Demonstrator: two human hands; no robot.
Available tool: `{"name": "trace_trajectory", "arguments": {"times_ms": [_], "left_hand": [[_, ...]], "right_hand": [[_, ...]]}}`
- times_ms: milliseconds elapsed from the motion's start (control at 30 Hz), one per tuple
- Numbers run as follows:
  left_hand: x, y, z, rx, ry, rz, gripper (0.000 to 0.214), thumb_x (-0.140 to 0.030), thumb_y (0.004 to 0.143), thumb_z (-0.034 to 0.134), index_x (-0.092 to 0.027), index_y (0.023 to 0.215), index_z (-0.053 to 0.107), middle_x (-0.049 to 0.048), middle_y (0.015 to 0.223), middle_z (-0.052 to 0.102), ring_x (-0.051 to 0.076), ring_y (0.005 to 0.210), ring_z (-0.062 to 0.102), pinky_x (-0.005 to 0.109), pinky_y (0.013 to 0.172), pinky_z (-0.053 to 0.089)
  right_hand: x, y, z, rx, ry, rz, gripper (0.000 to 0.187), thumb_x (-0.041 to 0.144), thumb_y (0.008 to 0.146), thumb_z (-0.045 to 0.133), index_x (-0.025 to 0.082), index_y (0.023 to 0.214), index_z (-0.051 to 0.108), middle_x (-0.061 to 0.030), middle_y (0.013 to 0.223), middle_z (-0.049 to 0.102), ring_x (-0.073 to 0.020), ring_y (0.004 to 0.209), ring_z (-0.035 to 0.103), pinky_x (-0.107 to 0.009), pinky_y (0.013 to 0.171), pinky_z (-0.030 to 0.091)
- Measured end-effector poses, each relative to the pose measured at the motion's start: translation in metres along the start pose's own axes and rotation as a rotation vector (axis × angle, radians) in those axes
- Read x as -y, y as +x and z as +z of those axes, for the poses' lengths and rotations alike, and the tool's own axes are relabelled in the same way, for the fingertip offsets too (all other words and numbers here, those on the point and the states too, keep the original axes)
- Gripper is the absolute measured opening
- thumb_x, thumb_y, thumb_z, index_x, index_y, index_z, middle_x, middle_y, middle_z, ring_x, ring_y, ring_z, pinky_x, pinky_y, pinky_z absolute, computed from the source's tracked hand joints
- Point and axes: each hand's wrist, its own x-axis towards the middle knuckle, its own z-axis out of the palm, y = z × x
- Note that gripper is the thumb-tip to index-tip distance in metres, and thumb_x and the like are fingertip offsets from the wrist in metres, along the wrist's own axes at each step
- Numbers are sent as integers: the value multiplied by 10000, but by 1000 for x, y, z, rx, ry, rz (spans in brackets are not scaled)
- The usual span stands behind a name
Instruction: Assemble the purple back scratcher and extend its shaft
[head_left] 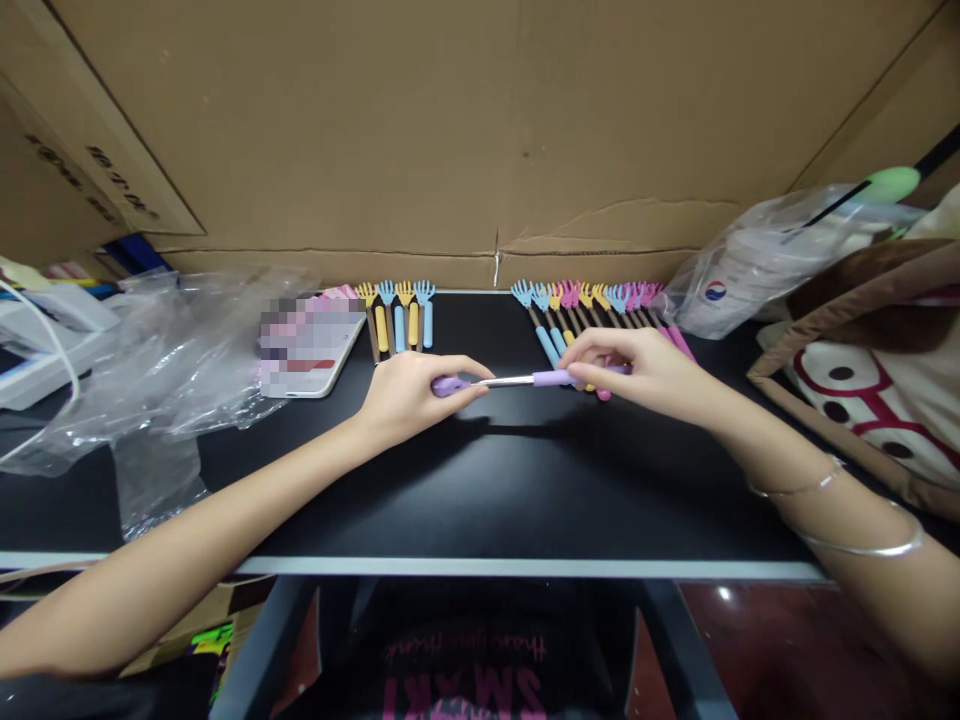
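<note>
Both hands hold one purple telescopic back scratcher (517, 380) level above the black table (480, 480). My left hand (409, 395) is closed on its purple claw end. My right hand (637, 370) is closed on its purple handle, and a silver rod shows between the two hands. Behind my right hand lies a row of several scratchers (592, 305) in blue, yellow and pink. Behind my left hand lies a smaller row of yellow and blue scratchers (397, 315).
A phone (311, 345) lies left of the small row. Crumpled clear plastic bags (150, 350) cover the table's left side. A plastic bag (757, 260) and a cloth bag (870, 370) sit on the right. Cardboard (480, 130) walls the back.
</note>
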Motion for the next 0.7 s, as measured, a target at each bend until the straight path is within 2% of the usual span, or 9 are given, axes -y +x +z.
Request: {"name": "trace_trajectory", "arguments": {"times_ms": [200,367,600,700], "left_hand": [[6,5,-9,70,-148,-39,300,-471,801,541,-248,926,697,-33,661,633,88,556,491,184,519,311],[11,6,-7,130,-208,-36,300,-464,798,545,-233,918,696,-31,618,601,86,536,465,183,503,305],[11,4,-6,62,-59,-21,264,-451,797,555,-264,904,706,-34,643,645,94,538,508,190,509,308],[10,3,-8,24,-28,-8,251,-445,797,564,-268,903,708,-23,718,689,117,612,576,198,562,353]], "right_hand": [[-6,2,-10,77,263,96,313,464,794,562,181,927,563,-23,717,632,-99,534,550,-222,457,408],[-8,5,-3,116,341,106,274,419,807,565,175,932,559,19,650,568,-67,511,509,-192,450,387],[-19,8,10,137,433,132,265,398,818,563,164,940,541,41,633,546,-42,436,476,-180,413,368],[-18,8,12,138,476,140,271,405,814,569,166,935,528,46,626,548,-39,418,480,-168,390,370]]}}
